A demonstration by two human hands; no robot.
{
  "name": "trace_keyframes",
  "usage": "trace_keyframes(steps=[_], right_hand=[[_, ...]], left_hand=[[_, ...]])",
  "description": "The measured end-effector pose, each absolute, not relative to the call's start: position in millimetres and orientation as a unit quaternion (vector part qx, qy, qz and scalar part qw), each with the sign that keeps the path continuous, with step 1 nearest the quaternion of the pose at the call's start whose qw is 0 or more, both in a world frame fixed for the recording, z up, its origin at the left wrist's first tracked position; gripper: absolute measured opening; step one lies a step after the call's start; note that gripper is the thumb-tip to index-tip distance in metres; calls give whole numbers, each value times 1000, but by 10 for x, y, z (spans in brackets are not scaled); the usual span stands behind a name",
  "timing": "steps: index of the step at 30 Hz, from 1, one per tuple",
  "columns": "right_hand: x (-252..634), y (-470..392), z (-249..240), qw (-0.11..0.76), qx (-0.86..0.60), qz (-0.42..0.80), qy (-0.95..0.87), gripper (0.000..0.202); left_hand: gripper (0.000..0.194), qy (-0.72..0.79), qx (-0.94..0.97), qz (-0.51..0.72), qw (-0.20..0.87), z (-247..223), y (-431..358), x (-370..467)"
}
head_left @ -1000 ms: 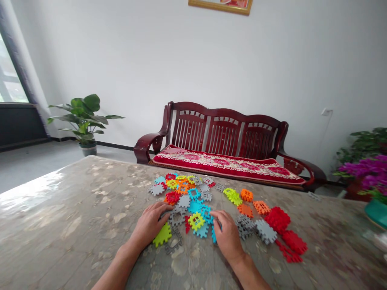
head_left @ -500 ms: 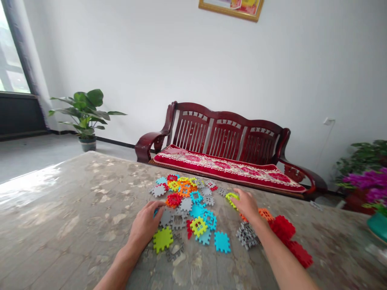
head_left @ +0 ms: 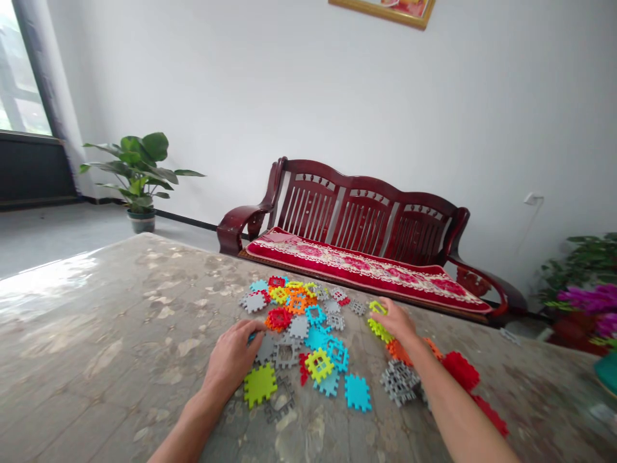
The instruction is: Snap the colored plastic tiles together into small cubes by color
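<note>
My right hand [head_left: 399,323] pinches a yellow-green notched plastic tile [head_left: 378,307] with a window-like opening, at the right of the pile. Just below that tile is another yellow-green tile [head_left: 380,330]. At the pile's left edge, my left hand [head_left: 236,350] is curled round a blue tile [head_left: 251,336], mostly hidden by the fingers. Grey tiles [head_left: 286,352] lie beside its fingertips, and a solid green tile [head_left: 260,384] lies below it. Between the hands spread several loose tiles, including a yellow-green window tile [head_left: 319,365] and a solid blue one [head_left: 357,393].
Near my right forearm are a grey tile stack [head_left: 399,382], orange tiles [head_left: 399,352] and red tiles [head_left: 461,370]. The patterned tabletop [head_left: 120,347] stretches left. Behind it stands a wooden bench [head_left: 366,212]; a purple-flowered plant [head_left: 588,301] is at right.
My right hand has shifted slightly, and a second yellow-green tile now shows below the one at its fingertips. My left hand keeps its place by the pile. The view has tilted a little.
</note>
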State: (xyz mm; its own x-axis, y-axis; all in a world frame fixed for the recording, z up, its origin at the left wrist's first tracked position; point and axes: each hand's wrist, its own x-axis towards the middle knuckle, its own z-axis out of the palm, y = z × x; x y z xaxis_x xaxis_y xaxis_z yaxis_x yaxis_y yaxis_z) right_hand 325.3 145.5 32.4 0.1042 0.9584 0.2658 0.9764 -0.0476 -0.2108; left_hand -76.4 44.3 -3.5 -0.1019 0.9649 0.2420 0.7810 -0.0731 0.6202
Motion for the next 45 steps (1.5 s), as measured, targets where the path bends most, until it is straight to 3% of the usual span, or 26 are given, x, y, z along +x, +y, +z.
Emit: trace_keyframes(steps=[9,23,33,39,45], right_hand=[[3362,1335,435,59,-730,-16,-681,61],[3276,1237,605,57,-748,-27,-661,62],[3068,1020,582,-44,-741,-60,-668,68],[3015,1044,562,-79,-741,-68,-664,56],[3039,1081,646,-49,-776,-29,-628,57]], left_hand=[[29,664,666,306,145,-35,441,-764],[28,668,665,306,134,11,420,-745],[29,666,668,300,140,-1,429,-752],[27,668,664,303,143,-20,437,-753],[26,668,666,303,134,-9,428,-745]])
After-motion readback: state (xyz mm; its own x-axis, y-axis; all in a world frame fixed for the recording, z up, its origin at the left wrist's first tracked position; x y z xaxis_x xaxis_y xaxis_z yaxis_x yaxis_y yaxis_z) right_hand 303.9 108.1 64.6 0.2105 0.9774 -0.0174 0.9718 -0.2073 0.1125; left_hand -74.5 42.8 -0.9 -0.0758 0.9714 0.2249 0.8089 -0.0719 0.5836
